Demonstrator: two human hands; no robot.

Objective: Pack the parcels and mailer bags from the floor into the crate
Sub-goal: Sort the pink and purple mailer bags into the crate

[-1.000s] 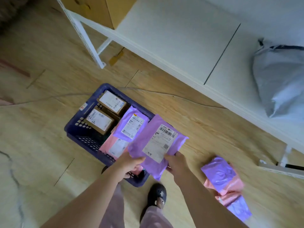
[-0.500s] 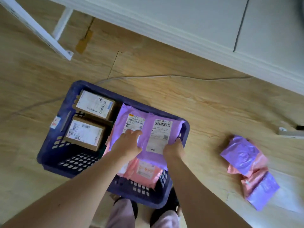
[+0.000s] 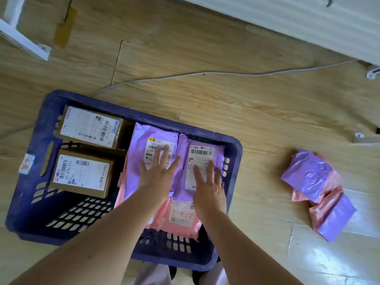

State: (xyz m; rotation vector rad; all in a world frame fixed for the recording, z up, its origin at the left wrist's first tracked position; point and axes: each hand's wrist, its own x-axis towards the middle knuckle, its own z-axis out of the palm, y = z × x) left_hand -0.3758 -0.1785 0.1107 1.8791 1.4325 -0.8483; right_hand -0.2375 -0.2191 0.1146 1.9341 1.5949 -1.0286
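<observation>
Crate (image 3: 44, 128), right half: two purple mailers (image 3: 139, 145), our left hand (image 3: 158, 174) and right hand (image 3: 207, 188) flat, fingers straight, pressing them level, likely to save room.

Left grip (image 3: 158, 177) and right grip (image 3: 208, 190) — both flat, palms down.

Single head-worn wide-angle view: it faces steeply down from above onto the crate (image 3: 98, 100) on the floor (image 3: 267, 112), at close range; both forearms (image 3: 102, 243) enter from the bottom edge
</observation>
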